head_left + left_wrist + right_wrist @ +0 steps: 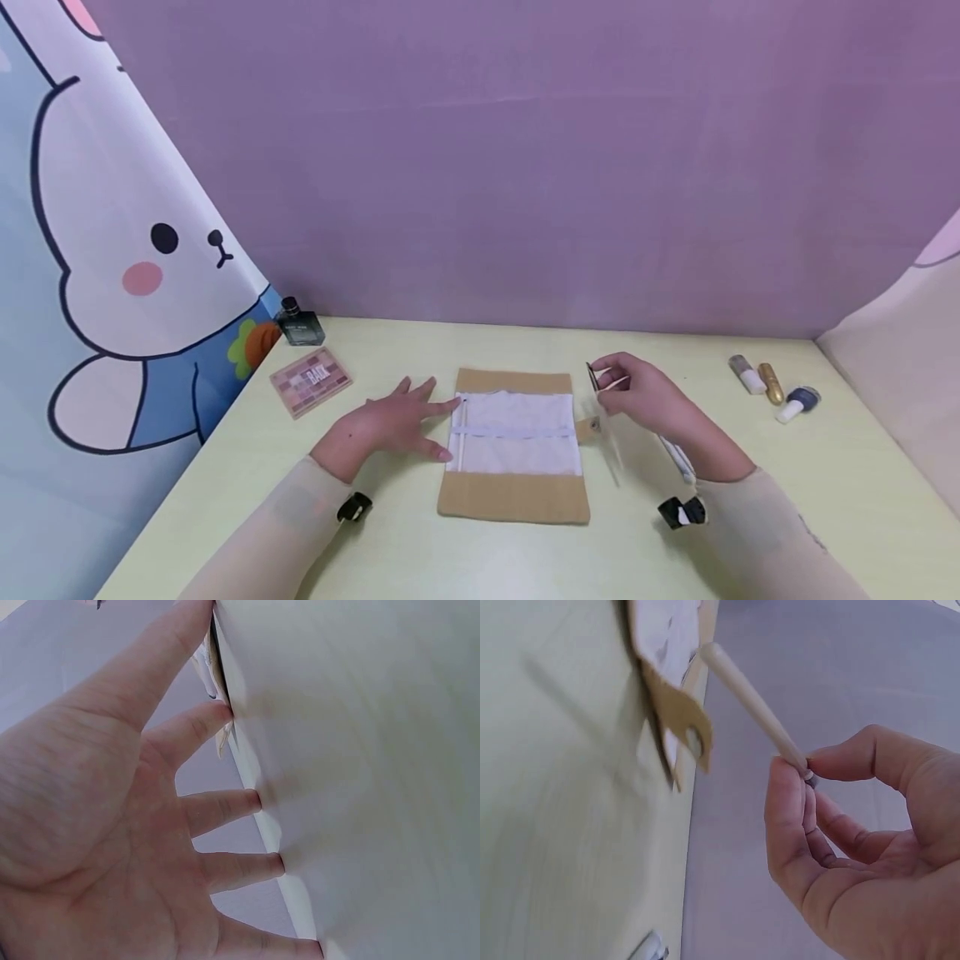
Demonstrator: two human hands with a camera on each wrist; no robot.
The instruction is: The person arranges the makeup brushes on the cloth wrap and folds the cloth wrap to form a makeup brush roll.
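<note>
Left hand (pixel 390 421) flat with fingers spread and straight, fingertips (pixel 247 801) pressed on the pale yellow-green desk (pixel 825 467) right at the left edge of the tan pouch (pixel 513 500). Right hand (pixel 637 392) raised just beyond the pouch's right edge, thumb and forefinger pinched together round one end of a slim cream stick (pixel 751 707), something small and dark (pixel 593 377) held with it, too small to make out. Under both, the desk, backed by a plain purple wall (pixel 525 167); on the left a hanging cloth with a cartoon rabbit (pixel 112 250). By that cloth, a dark perfume bottle (pixel 299 323) and beside it a pink eyeshadow palette (pixel 311 382). Far right, well apart from the hands, three small bottles (pixel 772 387) lying close together. Nothing between hands and pouch. Pouch lying flat mid-desk between the two hands, tan, with a white mesh panel (pixel 517 433) across its middle and a small tan snap tab (pixel 684 720) jutting from its right edge, near the stick's tip.
</note>
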